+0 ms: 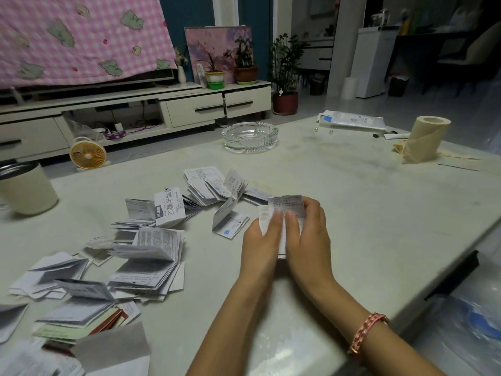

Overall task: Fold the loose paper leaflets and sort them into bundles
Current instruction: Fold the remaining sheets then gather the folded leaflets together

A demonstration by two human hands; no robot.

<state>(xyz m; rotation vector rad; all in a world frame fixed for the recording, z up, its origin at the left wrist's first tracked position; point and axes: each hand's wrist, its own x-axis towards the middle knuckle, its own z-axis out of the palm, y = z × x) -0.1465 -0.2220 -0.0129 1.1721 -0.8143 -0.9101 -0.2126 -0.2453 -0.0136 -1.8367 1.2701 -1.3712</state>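
Over the pale table (366, 202), right of its middle, both hands hold one printed leaflet (288, 205). The left hand (261, 236) takes its left edge and the right hand (307, 229) its right edge. Both sit at about the same depth, so neither is clearly the nearer. The two thumbs lie side by side on the upper face of the paper, almost touching. The right hand's fingers curl round the far right corner, while the left hand's fingers are hidden behind the sheet. Each hand is therefore closed on the paper in a pinch, not spread flat.

The leaflet's long axis runs from the person outward. Its printed far end stands clear above the thumbs, and its near end is tucked down between the palms. Whether that near end rests on the table cannot be told.

A crease across the short way, made under the thumbs, looks like the step in hand.

The sorted paper lies wholly to the left of the grip. A small folded leaflet with a blue mark (230, 223) is just beside the left hand. A fanned cluster (214, 185) lies beyond it, and a thick heap of folded leaflets (151, 256) is farther left and nearer the person. Setting the leaflet down would probably fall to the left hand.

A glass ashtray (250, 137) stands well apart at the far edge.
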